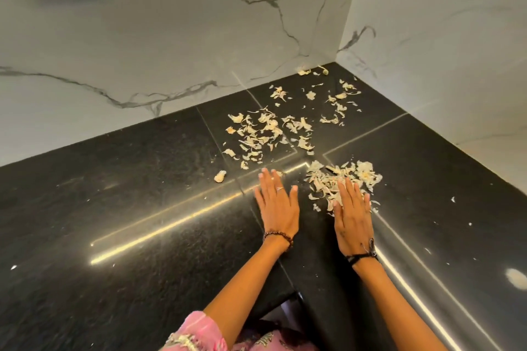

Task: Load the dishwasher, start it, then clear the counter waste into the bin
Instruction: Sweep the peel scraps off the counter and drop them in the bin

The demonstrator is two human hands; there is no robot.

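Both hands lie flat with fingers straight, holding nothing, the right hand point(353, 216) resting on the nearest heap of garlic peels point(342, 179), the left hand point(276, 202) on bare black counter point(142, 194); papery, feather-light, these look better swept than pinched, with more scattered peels point(262, 134) beyond the fingertips.

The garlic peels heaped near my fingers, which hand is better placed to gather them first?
Probably the right hand: its fingers already rest on the nearer heap of peels. The left hand lies flat on bare counter beside it.
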